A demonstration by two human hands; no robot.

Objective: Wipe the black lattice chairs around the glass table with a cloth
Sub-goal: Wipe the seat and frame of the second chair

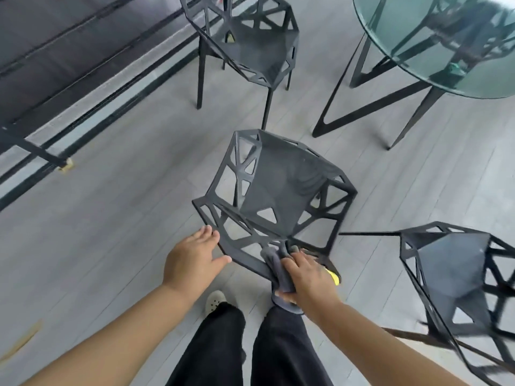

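Observation:
A black lattice chair point(281, 190) stands right in front of me, its backrest nearest to me. My left hand point(192, 257) rests with straight fingers on the backrest's top left edge. My right hand point(309, 277) holds a grey cloth point(276, 268) pressed over the backrest's top rim. A second black lattice chair point(250, 43) stands farther off at the top. A third point(457, 271) is at my right. The round glass table point(434, 34) fills the top right corner.
The table's black angled legs point(370, 107) spread over the grey plank floor. A dark sliding-door track point(83, 107) runs along the left. My legs in black trousers and a pale shoe point(214, 299) are below the chair. Something yellow point(333, 275) shows beside my right hand.

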